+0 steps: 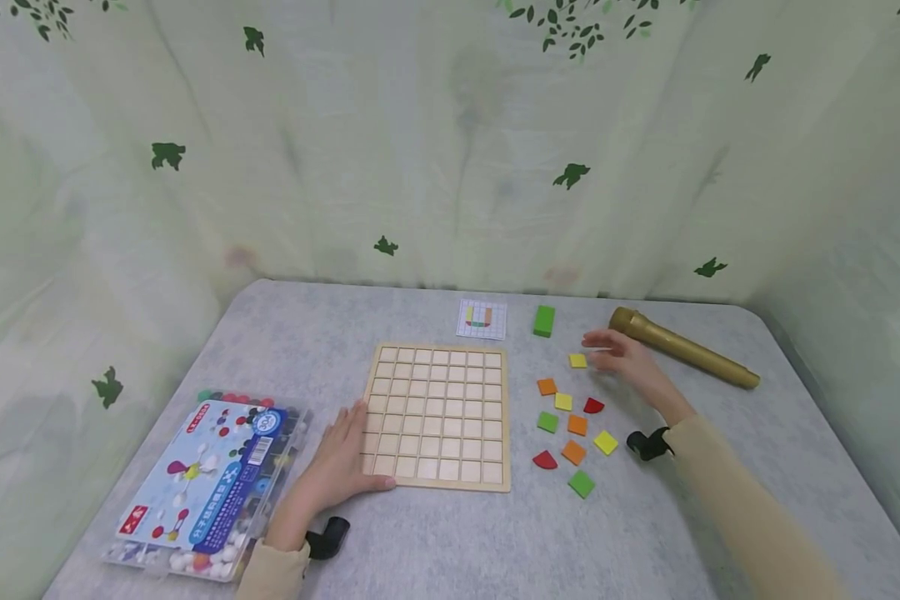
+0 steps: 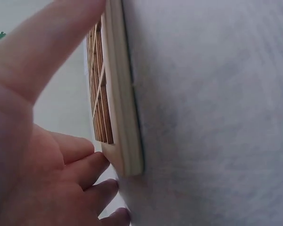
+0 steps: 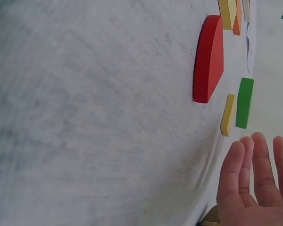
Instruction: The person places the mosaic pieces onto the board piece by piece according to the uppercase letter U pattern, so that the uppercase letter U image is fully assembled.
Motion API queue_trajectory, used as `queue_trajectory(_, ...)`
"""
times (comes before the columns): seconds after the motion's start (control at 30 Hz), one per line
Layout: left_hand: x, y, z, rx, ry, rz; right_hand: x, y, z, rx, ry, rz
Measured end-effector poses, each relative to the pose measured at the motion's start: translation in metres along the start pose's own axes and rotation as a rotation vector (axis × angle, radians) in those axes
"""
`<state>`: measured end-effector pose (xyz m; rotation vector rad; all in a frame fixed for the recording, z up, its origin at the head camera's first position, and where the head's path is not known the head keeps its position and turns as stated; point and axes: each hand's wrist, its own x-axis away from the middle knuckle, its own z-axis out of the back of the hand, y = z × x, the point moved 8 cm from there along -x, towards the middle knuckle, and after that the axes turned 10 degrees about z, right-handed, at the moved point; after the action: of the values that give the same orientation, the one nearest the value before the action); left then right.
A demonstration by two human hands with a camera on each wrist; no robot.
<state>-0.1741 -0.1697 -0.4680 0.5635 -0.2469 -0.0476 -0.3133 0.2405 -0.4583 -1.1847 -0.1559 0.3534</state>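
A wooden grid board (image 1: 442, 417) lies flat on the table, its square cells bare. My left hand (image 1: 337, 467) rests against the board's left side, thumb at the bottom left corner; the left wrist view shows the fingers (image 2: 87, 169) fairly straight along its edge. My right hand (image 1: 630, 367) hovers with extended fingers, nothing in them, just right of a yellow square tile (image 1: 577, 361). Below it lie a red quarter-round tile (image 1: 593, 406), also large in the right wrist view, an orange tile (image 1: 577, 425), a green tile (image 1: 547, 422) and several others.
Behind the board lies a small pattern card (image 1: 482, 319), with a green block (image 1: 543, 321) to its right. A gold tube (image 1: 682, 346) lies beyond my right hand. At the left is a clear plastic case (image 1: 202, 483) of coloured balls. A curtain hangs behind the table.
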Motion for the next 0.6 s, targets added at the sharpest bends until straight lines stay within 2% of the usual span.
queue_trajectory(0.1, 0.001, -0.002, 0.000, -0.004, 0.010, 0.004, -0.005, 0.004, -0.003, 0.019, -0.015, -0.028)
queue_trajectory(0.43, 0.003, -0.001, -0.002, -0.011, 0.057, -0.043, -0.013, 0.009, -0.005, 0.090, -0.033, -0.085)
queue_trajectory(0.6, 0.003, -0.002, -0.003, -0.011, 0.040, -0.026, -0.017, 0.010, -0.007, 0.140, -0.020, -0.138)
